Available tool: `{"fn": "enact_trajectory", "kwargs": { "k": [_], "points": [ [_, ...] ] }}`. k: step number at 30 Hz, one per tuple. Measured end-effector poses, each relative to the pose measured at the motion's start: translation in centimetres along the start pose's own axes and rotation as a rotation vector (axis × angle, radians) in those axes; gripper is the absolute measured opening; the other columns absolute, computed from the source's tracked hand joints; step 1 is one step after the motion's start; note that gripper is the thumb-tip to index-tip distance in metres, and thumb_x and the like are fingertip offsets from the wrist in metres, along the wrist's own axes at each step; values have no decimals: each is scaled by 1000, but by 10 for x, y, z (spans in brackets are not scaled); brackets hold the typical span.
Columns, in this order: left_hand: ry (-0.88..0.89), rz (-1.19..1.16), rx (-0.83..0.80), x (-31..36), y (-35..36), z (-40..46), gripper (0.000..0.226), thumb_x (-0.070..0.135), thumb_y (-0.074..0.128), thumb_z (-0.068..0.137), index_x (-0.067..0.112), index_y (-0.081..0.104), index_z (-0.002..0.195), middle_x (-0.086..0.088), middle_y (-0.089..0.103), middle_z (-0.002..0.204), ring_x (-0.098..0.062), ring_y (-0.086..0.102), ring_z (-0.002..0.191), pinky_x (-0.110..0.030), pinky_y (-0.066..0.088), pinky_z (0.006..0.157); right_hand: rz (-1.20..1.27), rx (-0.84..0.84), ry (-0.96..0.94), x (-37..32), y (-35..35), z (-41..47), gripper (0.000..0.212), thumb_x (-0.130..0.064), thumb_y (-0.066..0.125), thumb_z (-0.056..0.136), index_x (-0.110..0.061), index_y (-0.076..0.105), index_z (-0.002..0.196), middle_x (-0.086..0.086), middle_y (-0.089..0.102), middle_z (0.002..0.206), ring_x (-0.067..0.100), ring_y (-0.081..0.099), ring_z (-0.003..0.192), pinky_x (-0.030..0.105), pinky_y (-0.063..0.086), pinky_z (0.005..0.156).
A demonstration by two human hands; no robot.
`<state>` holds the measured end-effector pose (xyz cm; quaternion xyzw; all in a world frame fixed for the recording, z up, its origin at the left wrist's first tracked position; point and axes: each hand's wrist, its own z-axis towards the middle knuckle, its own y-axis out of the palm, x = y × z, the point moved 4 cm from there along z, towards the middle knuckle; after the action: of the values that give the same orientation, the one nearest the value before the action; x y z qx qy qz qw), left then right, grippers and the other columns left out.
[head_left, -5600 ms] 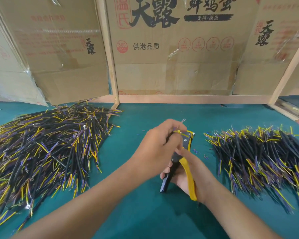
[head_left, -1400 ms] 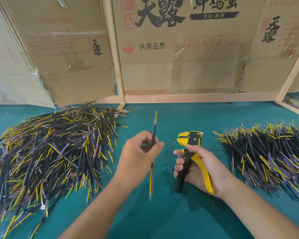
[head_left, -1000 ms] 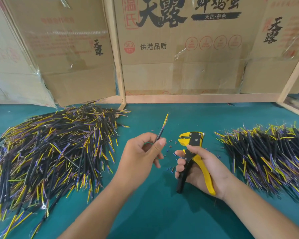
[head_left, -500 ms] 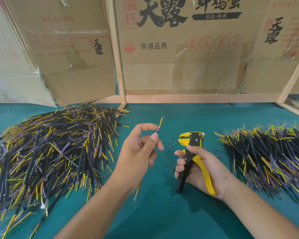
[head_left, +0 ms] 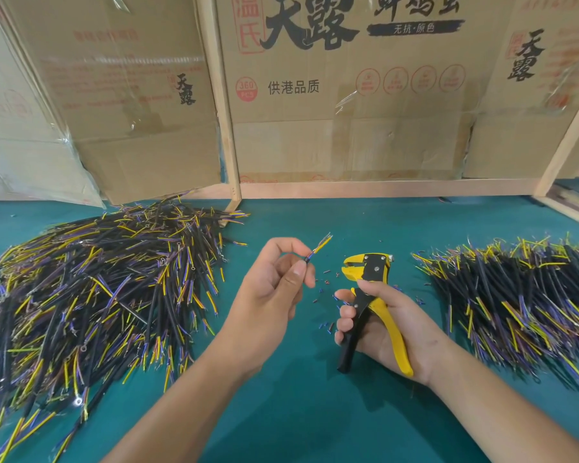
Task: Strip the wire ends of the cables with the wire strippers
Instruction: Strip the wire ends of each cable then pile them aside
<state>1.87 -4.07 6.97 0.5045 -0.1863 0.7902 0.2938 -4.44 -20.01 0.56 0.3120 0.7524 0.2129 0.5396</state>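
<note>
Left hand (head_left: 274, 289): grip pinching cable (head_left: 318, 248), ends up. Right hand (head_left: 385, 325): grip round wire strippers (head_left: 368, 295). Advice: seat ends squarely in jaws before squeezing.

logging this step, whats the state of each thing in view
left hand: pinching one cable
cable: end up, wire tips bare
right hand: gripping wire strippers
wire strippers: head up, nothing in the head
left pile: loose on mat
right pile: loose on mat
</note>
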Motion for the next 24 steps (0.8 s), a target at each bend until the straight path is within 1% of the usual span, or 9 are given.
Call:
{"fn": "enact_trajectory", "kwargs": {
  "k": [6, 10, 12, 14, 16, 18, 19, 21, 24],
  "points": [
    [77, 67, -14, 3, 0, 0, 15, 19, 44, 102, 29, 54, 104, 5, 54, 89, -6, 35, 61, -15, 31, 56, 1, 2, -4, 0, 0, -1, 42, -31, 65, 86, -1, 59, 114, 10, 50, 74, 26, 51, 61, 42, 53, 65],
    [21, 71, 36, 3, 2, 0, 11, 19, 50, 97, 20, 55, 106, 13, 56, 85, 1, 46, 66, -9, 38, 61, 8, -4, -4, 0, 0, -2, 42, -31, 65, 86, 0, 59, 114, 10, 50, 74, 26, 51, 61, 42, 53, 66],
    [-3, 92, 72, 3, 2, 0, 11, 19, 55, 93, 18, 55, 104, 17, 54, 80, 1, 47, 68, -8, 39, 64, 5, -5, -7, 0, 0, -1, 42, -31, 66, 86, 0, 60, 113, 10, 51, 74, 26, 52, 61, 42, 54, 65],
    [0, 264, 76, 2, 1, -2, 11, 18, 58, 92, 26, 53, 99, 17, 52, 75, -4, 47, 68, -18, 42, 67, 1, -3, -7, 0, -1, 0, 42, -32, 65, 86, 1, 61, 111, 10, 50, 74, 26, 51, 60, 41, 54, 65],
    [9, 583, 69, 1, -2, -3, 16, 19, 58, 91, 33, 50, 93, 17, 58, 76, -7, 56, 71, -32, 49, 73, 1, -2, -7, 0, -1, 1, 41, -32, 65, 86, 2, 62, 109, 10, 49, 74, 26, 51, 61, 41, 54, 65],
    [16, 722, 75, 1, -4, -3, 12, 25, 55, 86, 35, 49, 88, 18, 62, 80, -6, 61, 75, -38, 53, 78, 7, -3, -7, 0, -2, 2, 40, -32, 65, 86, 2, 63, 107, 10, 49, 74, 26, 50, 61, 41, 53, 65],
    [7, 738, 75, 2, -4, -3, 9, 27, 53, 83, 35, 50, 86, 18, 63, 80, -5, 63, 77, -38, 53, 79, 11, -5, -4, 1, -2, 2, 40, -32, 65, 86, 2, 64, 106, 10, 49, 74, 26, 50, 61, 41, 53, 65],
    [-14, 767, 64, 1, -3, -3, 8, 29, 51, 79, 36, 50, 82, 19, 63, 81, -2, 64, 81, -31, 53, 81, 15, -9, 1, 1, -3, 4, 40, -32, 67, 85, 2, 66, 104, 10, 49, 74, 26, 50, 61, 42, 53, 65],
    [-40, 755, 52, -2, -3, -2, 12, 26, 49, 75, 38, 49, 78, 19, 61, 79, -3, 62, 76, -17, 45, 73, 20, -11, 4, 2, -3, 4, 39, -32, 70, 81, 2, 68, 100, 10, 48, 73, 26, 50, 60, 42, 53, 64]
  ]
}}
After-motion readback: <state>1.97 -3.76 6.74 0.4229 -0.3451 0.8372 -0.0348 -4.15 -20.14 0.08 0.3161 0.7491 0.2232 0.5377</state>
